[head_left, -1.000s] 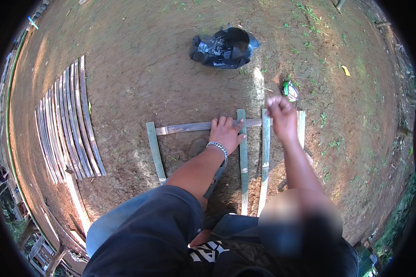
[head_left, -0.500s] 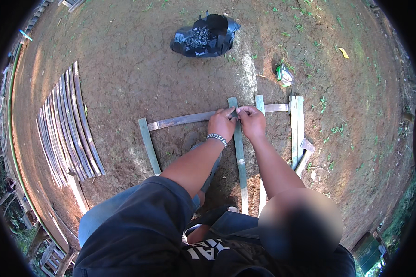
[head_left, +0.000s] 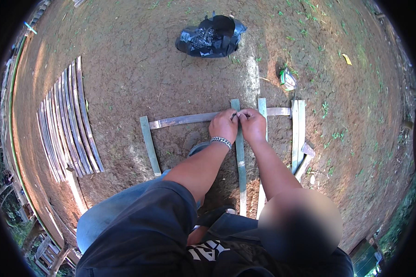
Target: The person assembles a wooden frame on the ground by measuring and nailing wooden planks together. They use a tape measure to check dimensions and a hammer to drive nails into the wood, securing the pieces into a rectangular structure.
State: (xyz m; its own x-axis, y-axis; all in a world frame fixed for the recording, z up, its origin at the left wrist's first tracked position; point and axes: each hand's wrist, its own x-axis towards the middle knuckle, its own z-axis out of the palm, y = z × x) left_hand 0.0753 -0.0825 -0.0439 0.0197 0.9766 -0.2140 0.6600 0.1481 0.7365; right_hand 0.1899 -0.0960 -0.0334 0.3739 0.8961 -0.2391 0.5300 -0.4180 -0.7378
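My left hand (head_left: 223, 125) and my right hand (head_left: 253, 124) meet over a green bamboo slat (head_left: 240, 159), near its far end. The fingertips of both are pinched together around something small and dark, too small to make out. Under them a long greyish cross slat (head_left: 185, 120) runs left to right. It meets a short green slat (head_left: 150, 145) at the left, another upright slat (head_left: 262, 106) just right of my hands, and a pair of pale green slats (head_left: 298, 134) at the right.
A stack of long brown slats (head_left: 69, 120) lies at the left. Beyond my hands sits a black plastic bag (head_left: 226, 41) with thin shiny metal pieces in it. A small green and white packet (head_left: 288, 79) and a hatchet-like tool (head_left: 304, 166) lie to the right.
My hands have stayed at the same slat crossing, and the left fingers have curled in closer to the right ones. The view has shifted slightly.
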